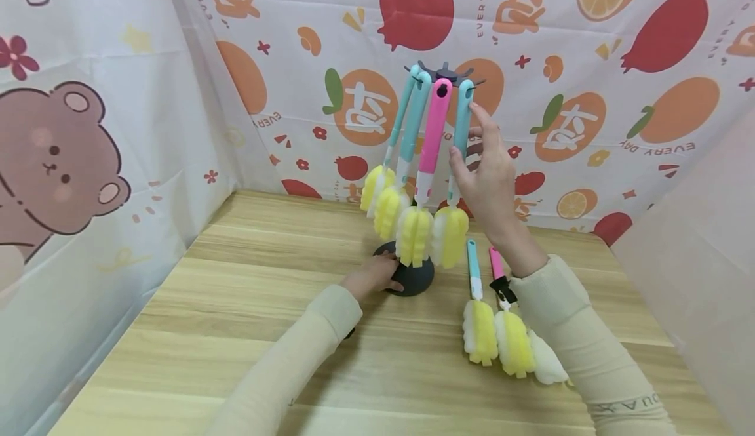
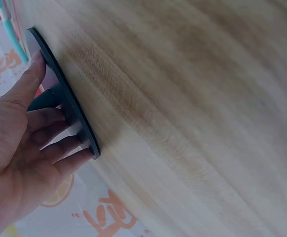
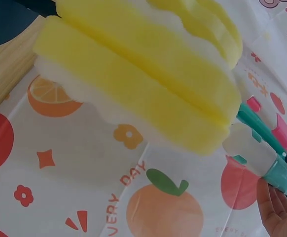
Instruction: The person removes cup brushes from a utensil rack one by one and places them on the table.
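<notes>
A dark grey rack with a round base and a crown of hooks stands on the table. From its hooks hang three sponge brushes: two with light blue handles and one with a pink handle. My right hand pinches the handle of another light blue brush, its top hole at a hook. In the right wrist view its yellow and white sponge head fills the upper middle. My left hand presses on the base with thumb and fingers spread around the post.
On the table, right of the rack, lie a light blue brush, a pink-handled brush with a black piece on it, and a white sponge head partly under my right sleeve. A fruit-print cloth hangs behind.
</notes>
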Demonstrator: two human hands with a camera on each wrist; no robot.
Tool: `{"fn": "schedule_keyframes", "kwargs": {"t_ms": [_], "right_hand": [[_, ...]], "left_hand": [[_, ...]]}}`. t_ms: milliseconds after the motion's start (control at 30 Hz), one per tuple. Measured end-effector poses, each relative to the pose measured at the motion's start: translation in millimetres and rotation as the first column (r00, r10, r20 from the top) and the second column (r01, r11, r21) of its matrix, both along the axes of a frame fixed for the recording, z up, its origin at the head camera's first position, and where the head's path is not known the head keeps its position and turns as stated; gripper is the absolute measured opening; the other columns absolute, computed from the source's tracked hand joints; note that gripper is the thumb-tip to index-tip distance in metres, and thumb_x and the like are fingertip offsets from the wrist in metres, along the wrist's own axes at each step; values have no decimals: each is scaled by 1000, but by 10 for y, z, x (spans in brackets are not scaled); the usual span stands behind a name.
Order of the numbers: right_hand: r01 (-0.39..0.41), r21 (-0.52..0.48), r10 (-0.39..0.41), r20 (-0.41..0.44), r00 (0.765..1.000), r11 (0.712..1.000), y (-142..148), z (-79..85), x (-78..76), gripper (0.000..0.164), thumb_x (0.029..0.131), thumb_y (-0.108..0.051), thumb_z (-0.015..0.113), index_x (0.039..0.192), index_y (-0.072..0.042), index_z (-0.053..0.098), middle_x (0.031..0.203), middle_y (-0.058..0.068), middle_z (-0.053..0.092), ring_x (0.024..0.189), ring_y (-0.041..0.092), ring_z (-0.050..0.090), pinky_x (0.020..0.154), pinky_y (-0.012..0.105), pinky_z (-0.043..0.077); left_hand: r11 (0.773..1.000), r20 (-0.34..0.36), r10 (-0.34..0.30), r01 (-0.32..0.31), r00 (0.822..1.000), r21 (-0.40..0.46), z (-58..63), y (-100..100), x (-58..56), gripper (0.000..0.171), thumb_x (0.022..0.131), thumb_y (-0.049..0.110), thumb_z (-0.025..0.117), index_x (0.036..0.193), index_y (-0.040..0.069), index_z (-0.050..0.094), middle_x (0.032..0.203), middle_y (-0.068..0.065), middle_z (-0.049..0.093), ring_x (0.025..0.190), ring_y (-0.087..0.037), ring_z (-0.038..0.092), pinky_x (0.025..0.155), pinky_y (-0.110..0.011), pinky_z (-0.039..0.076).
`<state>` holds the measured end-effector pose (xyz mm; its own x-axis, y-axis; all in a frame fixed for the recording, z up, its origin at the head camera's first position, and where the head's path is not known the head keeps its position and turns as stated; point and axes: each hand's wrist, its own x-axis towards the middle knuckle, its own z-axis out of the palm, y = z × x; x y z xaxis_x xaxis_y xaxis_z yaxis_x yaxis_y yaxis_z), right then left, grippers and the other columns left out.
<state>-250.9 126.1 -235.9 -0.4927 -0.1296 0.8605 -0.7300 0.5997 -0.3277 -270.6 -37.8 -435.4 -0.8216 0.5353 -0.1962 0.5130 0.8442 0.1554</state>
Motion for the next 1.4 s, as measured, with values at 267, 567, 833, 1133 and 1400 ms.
{"fn": "schedule_keyframes", "kwargs": {"t_ms": [267, 567, 833, 1133, 1400], "right_hand": [[6, 33, -4, -52, 999, 999, 29, 22, -3, 56, 87, -4, 60, 137, -11, 38, 105, 16, 54, 78, 19, 60, 63, 31, 51], [0, 4, 1, -40, 999, 1000, 60, 83, 69, 56, 86, -4, 61, 137, -10, 39, 107, 14, 54, 79, 18, 60, 65, 35, 53], [6, -26, -7, -34, 999, 1000, 148, 88, 114, 56, 84, -3, 63, 136, -10, 41, 107, 12, 56, 79, 17, 61, 64, 34, 53], [61, 3, -61, 40, 997, 998, 269, 8, 118, 57, 86, -6, 62, 136, -12, 38, 109, 15, 54, 81, 18, 62, 63, 34, 53], [85, 32, -88, 100, 991, 996, 344, -90, 70, 58, 84, -7, 65, 135, -10, 38, 107, 15, 55, 76, 22, 62, 60, 37, 52]], "left_hand": [[1000, 12, 13, -13, 1000, -12, 3, 23, -11, 70, 84, 42, 63, 137, 0, 41, 140, -14, 38, 128, -33, 33, 103, -37, 28], [998, 41, 36, -34, 999, -51, -10, 38, -19, 70, 86, 43, 61, 136, -1, 41, 144, -13, 32, 130, -32, 29, 104, -36, 26], [998, 46, 44, -43, 998, -42, -5, 22, -7, 70, 85, 42, 61, 136, -2, 41, 143, -13, 33, 130, -32, 29, 104, -36, 26], [999, 49, 38, -37, 998, -28, 17, 12, 3, 70, 85, 41, 62, 135, -3, 42, 143, -14, 33, 130, -32, 29, 104, -35, 25], [1000, 50, 25, -25, 998, -10, 21, 9, -10, 68, 86, 38, 62, 134, -4, 42, 142, -15, 34, 131, -30, 28, 105, -34, 23]]}}
